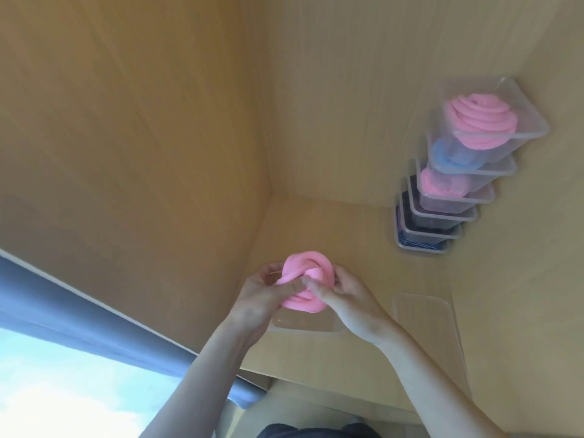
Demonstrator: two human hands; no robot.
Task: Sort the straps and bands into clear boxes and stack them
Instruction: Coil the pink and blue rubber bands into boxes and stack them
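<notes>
A pink rolled band [303, 273] is held between both hands above a clear box [303, 324] on the wooden surface. My left hand [262, 295] grips its left side and my right hand [344, 295] pinches its right side, fingers meeting at the middle. A clear lid [426, 336] lies flat to the right of the box. At the back right stands a stack of clear boxes [458, 184]. The top one holds a pink coiled band [477, 121]; below it are a blue band [445, 153], another pink one [439, 181] and darker ones.
Wooden walls [126, 121] enclose the surface on the left and at the back. A blue-grey edge [94, 311] and a bright window lie at the lower left. Bare wooden surface lies between the hands and the stack.
</notes>
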